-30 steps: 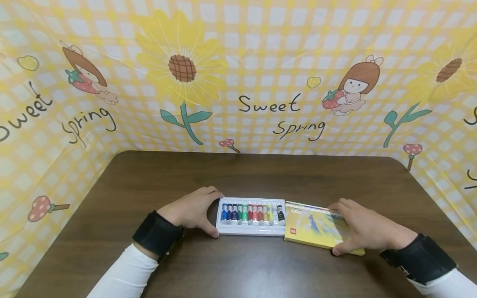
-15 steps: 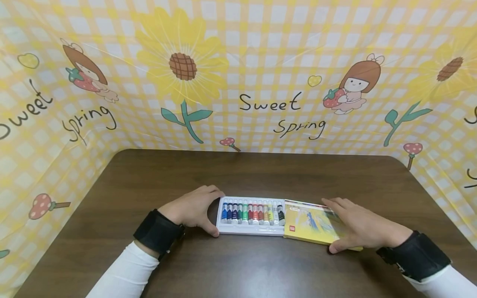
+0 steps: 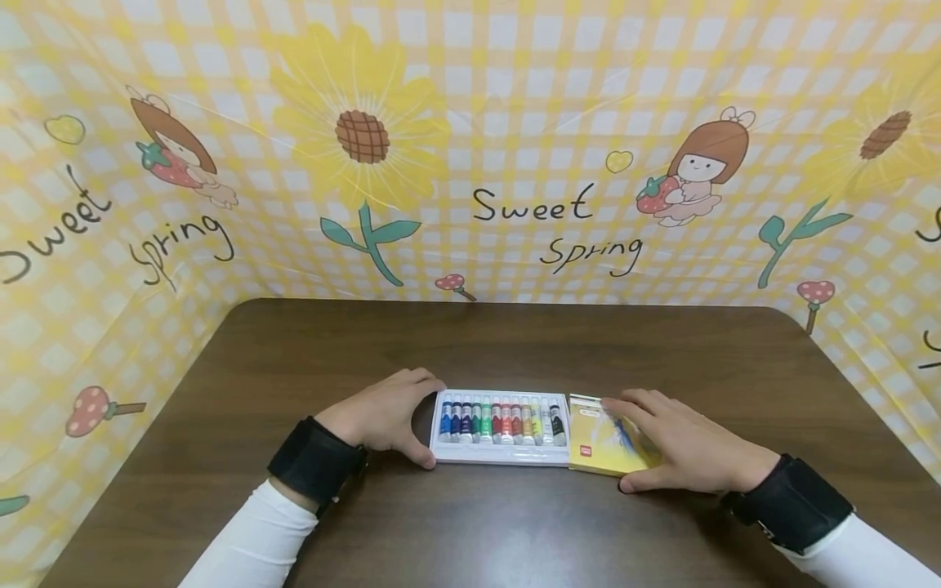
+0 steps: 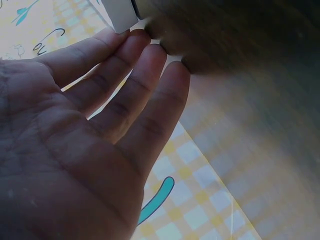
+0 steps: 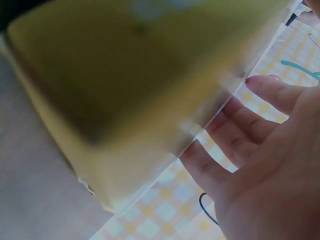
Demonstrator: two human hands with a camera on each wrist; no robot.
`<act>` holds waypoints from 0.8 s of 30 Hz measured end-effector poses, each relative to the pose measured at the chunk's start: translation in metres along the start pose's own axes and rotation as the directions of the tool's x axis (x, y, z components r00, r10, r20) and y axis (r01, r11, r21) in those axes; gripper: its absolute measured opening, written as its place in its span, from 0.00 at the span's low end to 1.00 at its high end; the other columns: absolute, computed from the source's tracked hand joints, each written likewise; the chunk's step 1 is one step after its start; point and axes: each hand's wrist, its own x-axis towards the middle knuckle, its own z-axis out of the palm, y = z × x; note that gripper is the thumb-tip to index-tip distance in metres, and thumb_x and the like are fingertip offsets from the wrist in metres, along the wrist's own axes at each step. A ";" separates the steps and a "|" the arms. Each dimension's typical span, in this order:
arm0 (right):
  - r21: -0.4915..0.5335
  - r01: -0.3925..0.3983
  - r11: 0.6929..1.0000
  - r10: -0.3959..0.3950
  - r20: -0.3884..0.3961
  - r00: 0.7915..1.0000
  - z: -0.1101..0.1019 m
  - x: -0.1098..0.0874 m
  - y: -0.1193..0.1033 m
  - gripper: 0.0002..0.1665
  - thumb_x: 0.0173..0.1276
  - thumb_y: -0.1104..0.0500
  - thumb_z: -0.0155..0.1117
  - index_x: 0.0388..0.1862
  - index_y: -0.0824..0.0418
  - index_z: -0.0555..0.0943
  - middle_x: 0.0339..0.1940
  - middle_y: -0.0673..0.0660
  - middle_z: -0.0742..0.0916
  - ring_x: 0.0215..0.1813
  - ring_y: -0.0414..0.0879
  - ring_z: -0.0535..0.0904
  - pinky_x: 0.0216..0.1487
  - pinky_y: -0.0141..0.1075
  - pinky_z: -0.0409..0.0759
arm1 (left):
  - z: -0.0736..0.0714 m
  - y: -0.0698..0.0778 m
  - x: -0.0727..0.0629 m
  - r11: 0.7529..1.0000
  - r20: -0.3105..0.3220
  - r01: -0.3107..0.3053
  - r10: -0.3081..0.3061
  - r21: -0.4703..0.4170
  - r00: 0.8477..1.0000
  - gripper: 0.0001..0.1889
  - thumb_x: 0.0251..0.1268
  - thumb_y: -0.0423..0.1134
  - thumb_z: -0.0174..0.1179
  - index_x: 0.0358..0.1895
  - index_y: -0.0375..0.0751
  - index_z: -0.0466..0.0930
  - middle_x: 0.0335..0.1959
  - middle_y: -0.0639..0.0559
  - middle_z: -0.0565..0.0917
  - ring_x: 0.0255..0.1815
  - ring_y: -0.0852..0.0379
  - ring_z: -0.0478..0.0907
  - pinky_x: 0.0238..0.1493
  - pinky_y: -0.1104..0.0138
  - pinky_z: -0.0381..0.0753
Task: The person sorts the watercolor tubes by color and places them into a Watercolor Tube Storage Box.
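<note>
A white plastic tray [image 3: 500,456] lies on the table with a row of coloured paint tubes [image 3: 507,420] in it. My left hand [image 3: 378,412] holds its left end between thumb and fingers. In the left wrist view, fingertips touch a white tray corner [image 4: 117,15]. A flat yellow paint box [image 3: 603,457] with a printed picture meets the tray's right end; whether the tray's end is inside it, I cannot tell. My right hand [image 3: 691,441] grips that box, thumb on the near edge, fingers at the far one. The hand hides the box's right part.
The dark brown wooden table [image 3: 515,531] extends around the tray and box. A yellow checked cloth [image 3: 500,98] with printed flowers and figures stands behind the table and along both sides.
My right hand has shifted left along the yellow box, covering more of it. The box now lies straighter in line with the tray. My left hand has stayed at the tray's end.
</note>
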 end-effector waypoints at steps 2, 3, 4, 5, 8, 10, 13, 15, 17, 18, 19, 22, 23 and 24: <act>0.006 -0.004 1.000 0.004 0.006 1.000 -0.001 0.000 0.001 0.62 0.58 0.18 0.65 0.82 0.50 0.66 0.76 0.62 0.75 0.71 0.61 0.76 0.63 0.64 0.78 | 0.000 0.000 -0.001 1.000 -0.005 0.002 -0.002 0.004 1.000 0.51 0.43 0.55 0.85 0.73 0.39 0.74 0.72 0.45 0.76 0.71 0.46 0.71 0.73 0.45 0.73; 0.006 -0.005 1.000 0.005 0.009 1.000 0.000 0.000 0.001 0.62 0.58 0.18 0.65 0.82 0.50 0.65 0.76 0.63 0.74 0.71 0.62 0.75 0.63 0.65 0.78 | 0.000 -0.001 -0.001 1.000 -0.007 0.003 -0.003 0.007 1.000 0.51 0.43 0.55 0.85 0.73 0.39 0.74 0.72 0.45 0.76 0.71 0.46 0.72 0.73 0.45 0.74; 0.011 -0.005 1.000 0.004 0.009 1.000 0.000 0.000 0.002 0.62 0.58 0.18 0.66 0.83 0.49 0.65 0.76 0.63 0.74 0.72 0.63 0.75 0.63 0.66 0.77 | -0.001 -0.001 -0.001 1.000 -0.010 0.002 -0.002 0.009 1.000 0.51 0.43 0.55 0.85 0.73 0.38 0.74 0.72 0.45 0.76 0.71 0.46 0.72 0.73 0.46 0.74; 0.016 -0.003 1.000 0.003 0.008 1.000 0.001 0.000 0.002 0.63 0.58 0.18 0.66 0.83 0.49 0.64 0.77 0.64 0.74 0.73 0.64 0.74 0.64 0.68 0.76 | 0.000 0.000 -0.001 1.000 -0.012 0.000 0.000 0.011 1.000 0.51 0.43 0.55 0.85 0.73 0.39 0.74 0.71 0.45 0.76 0.70 0.46 0.72 0.72 0.46 0.74; 0.031 0.002 1.000 -0.002 0.003 1.000 0.004 0.001 0.001 0.64 0.57 0.18 0.67 0.83 0.49 0.63 0.77 0.64 0.73 0.74 0.65 0.73 0.65 0.71 0.73 | 0.001 0.000 0.000 1.000 -0.014 -0.012 0.012 0.014 1.000 0.50 0.44 0.55 0.85 0.72 0.39 0.74 0.70 0.46 0.77 0.69 0.47 0.72 0.71 0.47 0.75; 0.041 0.014 0.999 -0.014 -0.005 1.000 0.006 0.001 0.000 0.64 0.57 0.18 0.66 0.84 0.50 0.62 0.78 0.64 0.73 0.75 0.65 0.72 0.67 0.72 0.71 | 0.002 0.000 0.000 1.000 -0.013 -0.021 0.021 0.015 1.000 0.50 0.44 0.55 0.85 0.72 0.39 0.74 0.71 0.45 0.77 0.69 0.47 0.72 0.71 0.47 0.75; 0.043 0.032 0.999 -0.031 -0.015 0.999 0.008 0.004 -0.002 0.63 0.59 0.19 0.66 0.85 0.47 0.61 0.80 0.61 0.72 0.76 0.64 0.71 0.68 0.71 0.71 | 0.002 0.000 0.001 1.000 -0.010 -0.022 0.022 0.015 1.000 0.50 0.44 0.55 0.85 0.73 0.39 0.74 0.72 0.45 0.76 0.71 0.46 0.72 0.73 0.47 0.74; 0.043 0.049 0.998 -0.048 -0.012 0.999 0.008 0.006 -0.003 0.61 0.60 0.19 0.65 0.85 0.45 0.60 0.81 0.61 0.70 0.77 0.63 0.70 0.68 0.70 0.71 | 0.002 0.001 0.001 1.000 -0.011 -0.016 0.016 0.010 1.000 0.50 0.45 0.55 0.85 0.73 0.39 0.74 0.72 0.45 0.76 0.71 0.46 0.71 0.73 0.47 0.73; 0.041 0.067 0.997 -0.066 -0.007 0.998 0.008 0.008 -0.005 0.59 0.61 0.20 0.65 0.85 0.42 0.61 0.82 0.61 0.69 0.77 0.64 0.70 0.68 0.70 0.71 | 0.002 0.001 0.000 1.000 -0.010 -0.013 0.013 0.006 1.000 0.50 0.45 0.55 0.85 0.73 0.39 0.74 0.73 0.45 0.76 0.72 0.46 0.71 0.74 0.47 0.73; 0.036 0.086 0.996 -0.085 -0.007 0.996 0.008 0.010 -0.006 0.57 0.62 0.21 0.65 0.85 0.41 0.61 0.82 0.62 0.69 0.77 0.64 0.70 0.67 0.71 0.71 | 0.002 0.001 0.000 1.000 -0.011 -0.014 0.014 0.006 1.000 0.50 0.45 0.55 0.85 0.73 0.39 0.74 0.72 0.45 0.76 0.72 0.46 0.71 0.74 0.47 0.73; 0.032 0.108 0.994 -0.108 -0.006 0.994 0.008 0.011 -0.008 0.56 0.63 0.22 0.65 0.84 0.41 0.62 0.82 0.62 0.68 0.78 0.65 0.69 0.67 0.71 0.71 | 0.002 0.001 0.000 1.000 -0.011 -0.015 0.015 0.006 1.000 0.50 0.45 0.55 0.85 0.73 0.39 0.74 0.72 0.45 0.76 0.71 0.46 0.71 0.73 0.47 0.73; 0.008 0.180 0.984 -0.180 -0.002 0.984 0.008 0.016 -0.011 0.49 0.68 0.27 0.65 0.83 0.38 0.64 0.83 0.63 0.67 0.79 0.64 0.68 0.67 0.71 0.71 | 0.001 0.001 0.000 1.000 -0.010 -0.014 0.014 0.002 1.000 0.50 0.45 0.55 0.85 0.73 0.39 0.74 0.72 0.45 0.76 0.71 0.47 0.71 0.73 0.47 0.74; -0.006 0.206 0.979 -0.206 -0.002 0.979 0.008 0.017 -0.013 0.46 0.69 0.28 0.65 0.82 0.38 0.65 0.84 0.63 0.66 0.79 0.64 0.68 0.67 0.71 0.72 | 0.001 0.001 0.000 1.000 -0.009 -0.012 0.012 0.001 1.000 0.50 0.45 0.55 0.85 0.73 0.39 0.74 0.72 0.45 0.76 0.71 0.47 0.71 0.73 0.47 0.74; -0.020 0.228 0.974 -0.228 0.001 0.974 0.008 0.019 -0.014 0.44 0.71 0.30 0.65 0.82 0.37 0.66 0.84 0.63 0.66 0.79 0.63 0.68 0.66 0.70 0.72 | 0.001 0.001 0.000 1.000 -0.009 -0.009 0.009 0.000 1.000 0.50 0.45 0.55 0.85 0.73 0.39 0.74 0.72 0.45 0.76 0.70 0.47 0.71 0.73 0.47 0.74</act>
